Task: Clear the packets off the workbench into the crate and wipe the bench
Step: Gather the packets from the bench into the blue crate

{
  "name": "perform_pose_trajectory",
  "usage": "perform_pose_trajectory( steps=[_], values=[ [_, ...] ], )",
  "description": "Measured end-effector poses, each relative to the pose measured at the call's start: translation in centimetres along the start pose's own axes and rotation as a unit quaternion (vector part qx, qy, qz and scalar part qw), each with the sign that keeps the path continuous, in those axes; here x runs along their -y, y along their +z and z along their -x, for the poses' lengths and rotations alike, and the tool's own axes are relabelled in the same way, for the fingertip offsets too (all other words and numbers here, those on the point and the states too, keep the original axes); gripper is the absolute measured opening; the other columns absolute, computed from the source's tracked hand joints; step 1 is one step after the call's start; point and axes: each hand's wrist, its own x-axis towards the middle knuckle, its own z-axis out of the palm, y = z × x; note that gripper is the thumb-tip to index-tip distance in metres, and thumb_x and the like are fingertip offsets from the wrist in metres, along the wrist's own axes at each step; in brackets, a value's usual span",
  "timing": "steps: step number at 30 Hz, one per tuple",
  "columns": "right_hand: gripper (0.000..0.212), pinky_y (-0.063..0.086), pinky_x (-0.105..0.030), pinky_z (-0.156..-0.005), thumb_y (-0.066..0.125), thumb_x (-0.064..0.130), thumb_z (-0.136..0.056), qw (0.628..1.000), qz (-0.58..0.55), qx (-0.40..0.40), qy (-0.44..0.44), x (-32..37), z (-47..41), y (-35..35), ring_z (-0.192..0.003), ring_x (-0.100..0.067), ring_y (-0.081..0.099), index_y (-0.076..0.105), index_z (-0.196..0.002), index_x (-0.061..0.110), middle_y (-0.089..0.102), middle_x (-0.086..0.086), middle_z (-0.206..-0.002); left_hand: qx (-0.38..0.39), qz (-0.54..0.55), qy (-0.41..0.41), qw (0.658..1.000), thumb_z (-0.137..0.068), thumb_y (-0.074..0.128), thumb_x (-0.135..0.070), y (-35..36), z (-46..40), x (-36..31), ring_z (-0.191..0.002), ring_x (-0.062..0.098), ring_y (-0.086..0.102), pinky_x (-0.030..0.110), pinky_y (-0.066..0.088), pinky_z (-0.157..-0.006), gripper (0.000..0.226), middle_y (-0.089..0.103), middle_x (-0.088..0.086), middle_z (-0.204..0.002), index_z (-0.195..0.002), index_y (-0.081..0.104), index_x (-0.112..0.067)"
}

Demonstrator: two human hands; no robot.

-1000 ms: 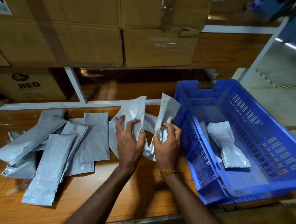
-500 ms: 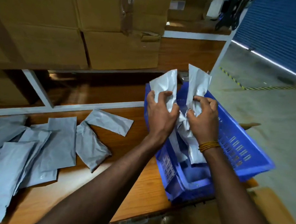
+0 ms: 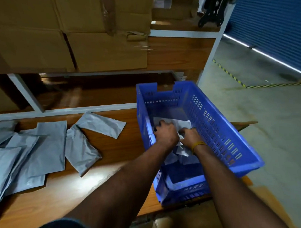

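Both hands – left hand [image 3: 166,133], right hand [image 3: 190,137] – on packets [image 3: 180,123] inside crate [image 3: 222,133]

Both hands, a second ago gathering grey packets at the middle of the bench, are now down inside the blue crate [image 3: 219,126] at right of frame. The left hand [image 3: 166,133] and right hand [image 3: 190,137] press the carried packets [image 3: 181,123] onto its floor.

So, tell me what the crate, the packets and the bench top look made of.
Crate: moulded plastic, glossy blue, with slotted vent walls. Packets: thin grey plastic film, probably poly mailers, matte, creased and floppy. Bench top: wood-grain surface with a shiny finish; whether laminate or varnished wood, I cannot tell.
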Motion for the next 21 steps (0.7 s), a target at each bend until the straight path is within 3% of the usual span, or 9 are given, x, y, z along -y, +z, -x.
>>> perform_pose_trajectory(
  steps=[6,9,13,16,19,21],
  values=[
    [0.049,0.040,-0.038,-0.104,0.062,0.032,-0.089,0.999,0.006,0.038,0.016,0.9,0.3,1.1,-0.125,-0.039,0.047,0.052,-0.136,0.026,0.040,-0.022,-0.140,0.034,-0.062,-0.006,0.997,-0.095,0.050,-0.027,0.2,-0.6,1.1,-0.129,0.041,0.041,0.046,0.039,-0.104,0.046,0.042,0.021,-0.141,-0.138,0.050,-0.011],
    [0.048,0.039,-0.037,-0.107,0.058,0.030,-0.092,0.998,-0.010,0.046,0.032,1.1,0.6,1.4,-0.128,-0.035,0.046,0.049,-0.139,0.027,0.039,-0.022,-0.143,0.036,-0.063,0.011,0.997,-0.095,0.048,-0.022,0.1,-0.6,1.7,-0.124,0.036,0.049,0.042,0.043,-0.101,0.040,0.053,0.019,-0.135,-0.132,0.056,-0.007],
    [0.045,0.039,-0.039,-0.108,0.051,0.012,-0.092,0.997,-0.066,-0.011,0.046,1.8,0.9,1.5,-0.132,-0.033,0.043,0.055,-0.135,0.022,0.049,-0.022,-0.139,0.038,-0.046,0.016,0.998,-0.095,0.050,-0.017,-1.0,0.1,3.3,-0.116,0.035,0.057,0.041,0.048,-0.096,0.032,0.061,0.017,-0.127,-0.122,0.063,-0.007],
    [0.042,0.044,-0.042,-0.104,0.050,0.013,-0.089,0.990,-0.124,-0.057,0.033,3.7,1.9,1.8,-0.125,-0.033,0.051,0.061,-0.129,0.022,0.056,-0.018,-0.134,0.019,0.011,0.028,0.999,-0.095,0.050,-0.016,-1.6,0.5,4.5,-0.107,0.035,0.062,0.043,0.053,-0.092,0.026,0.065,0.016,-0.117,-0.115,0.065,-0.007],
    [0.039,0.049,-0.041,-0.098,0.051,0.013,-0.088,0.975,-0.190,-0.115,0.014,5.8,2.8,1.7,-0.116,-0.034,0.057,0.066,-0.122,0.021,0.062,-0.017,-0.127,-0.040,0.108,0.057,0.992,-0.092,0.052,-0.020,-2.6,1.1,5.2,-0.098,0.033,0.065,0.039,0.055,-0.082,0.025,0.069,0.016,-0.108,-0.108,0.067,-0.008],
    [0.035,0.052,-0.039,-0.089,0.052,0.013,-0.088,0.957,-0.233,-0.176,0.006,7.5,3.9,0.9,-0.106,-0.035,0.061,0.068,-0.118,0.021,0.064,-0.018,-0.120,-0.101,0.187,0.110,0.971,-0.092,0.053,-0.017,-3.9,2.4,5.6,-0.103,0.027,0.065,0.036,0.053,-0.086,0.027,0.070,0.012,-0.112,-0.113,0.068,-0.009]
  ],
)
